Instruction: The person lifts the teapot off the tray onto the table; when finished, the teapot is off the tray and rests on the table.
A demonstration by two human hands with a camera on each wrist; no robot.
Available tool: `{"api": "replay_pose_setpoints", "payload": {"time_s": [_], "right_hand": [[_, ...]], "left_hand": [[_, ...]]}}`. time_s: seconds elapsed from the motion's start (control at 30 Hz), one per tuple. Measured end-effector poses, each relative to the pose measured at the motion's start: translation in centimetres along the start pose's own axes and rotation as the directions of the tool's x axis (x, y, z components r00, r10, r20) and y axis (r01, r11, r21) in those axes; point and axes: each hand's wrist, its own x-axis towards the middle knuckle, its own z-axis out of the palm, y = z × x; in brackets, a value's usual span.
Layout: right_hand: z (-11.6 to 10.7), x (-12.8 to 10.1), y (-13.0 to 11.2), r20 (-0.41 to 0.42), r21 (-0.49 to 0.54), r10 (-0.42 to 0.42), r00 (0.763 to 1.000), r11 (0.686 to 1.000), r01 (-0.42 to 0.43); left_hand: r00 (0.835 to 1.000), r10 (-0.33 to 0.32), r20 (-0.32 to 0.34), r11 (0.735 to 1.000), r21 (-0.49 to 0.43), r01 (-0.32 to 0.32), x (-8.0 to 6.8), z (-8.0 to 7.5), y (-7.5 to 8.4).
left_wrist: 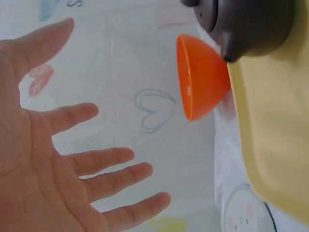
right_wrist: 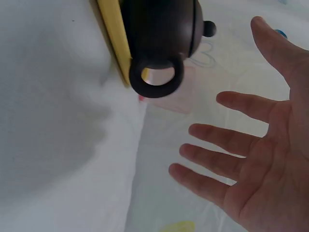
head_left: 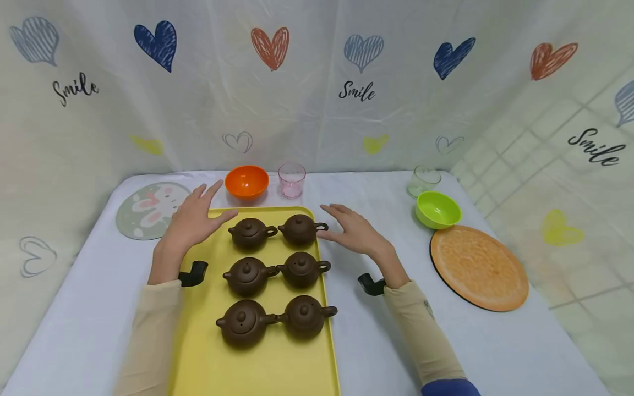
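A yellow tray (head_left: 208, 341) lies on the white table and carries several brown teapots in two columns. My left hand (head_left: 195, 217) hovers over the tray's far left corner, fingers spread and holding nothing; the left wrist view shows its bare palm (left_wrist: 43, 164) beside the tray edge (left_wrist: 270, 140) and a teapot (left_wrist: 251, 24). My right hand (head_left: 349, 228) hovers just right of the far right teapot (head_left: 299, 229), fingers straight, holding nothing. In the right wrist view that teapot's ring handle (right_wrist: 157, 77) hangs past the tray edge, close to my fingers (right_wrist: 217, 140).
An orange bowl (head_left: 246, 181) and a pink glass (head_left: 291, 180) stand behind the tray. A clear glass (head_left: 423, 180), a green bowl (head_left: 438, 209) and an orange round mat (head_left: 477, 268) sit at the right. A rabbit mat (head_left: 148, 209) lies at the left.
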Motion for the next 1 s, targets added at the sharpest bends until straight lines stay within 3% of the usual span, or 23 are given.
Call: {"api": "replay_pose_setpoints", "payload": {"time_s": [0.23, 0.57, 0.8, 1.0], "right_hand": [[0.7, 1.2, 0.4, -0.018, 0.064, -0.082, 0.996, 0.995, 0.083], [1.2, 2.4, 1.2, -0.002, 0.203, -0.141, 0.990, 0.970, 0.138], [1.7, 2.6, 1.3, -0.013, 0.276, -0.182, 0.983, 0.944, 0.179], [2.1, 2.7, 1.5, -0.020, 0.260, -0.182, 0.983, 0.948, 0.181]], "left_hand": [[1.000, -0.014, -0.009, 0.999, -0.050, 0.014, -0.3, -1.2, -2.8], [0.994, -0.085, 0.071, 0.971, -0.217, 0.099, -1.5, 0.4, -7.9], [0.987, -0.098, 0.125, 0.934, -0.331, 0.134, -2.1, 1.2, -9.3], [0.984, -0.099, 0.151, 0.891, -0.427, 0.155, -2.4, 1.8, -9.9]]}}
